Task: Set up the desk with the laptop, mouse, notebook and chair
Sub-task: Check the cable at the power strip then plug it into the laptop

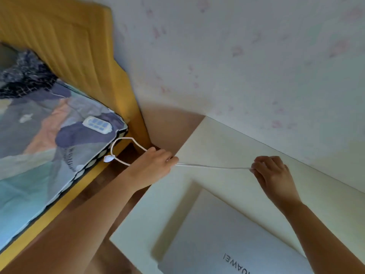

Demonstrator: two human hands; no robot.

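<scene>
Desk [227, 147]: laptop [227, 240] below hands [273, 173].

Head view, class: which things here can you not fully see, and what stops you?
- Laptop: lid shut, near end cut off by the bottom edge.
- Cable: both ends hidden, one inside the left hand, one inside the right hand.
- Mouse, notebook, chair: outside the head view.
- Power strip on the bed: sockets blurred.

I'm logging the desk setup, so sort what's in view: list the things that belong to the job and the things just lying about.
Belongs to the job:
- closed laptop lying on the desk
- white cable stretched between the left hand and the right hand, probably its charger lead

Just lying about:
- power strip on the bed
- yellow headboard
- dark bundled fabric on the bed
</scene>
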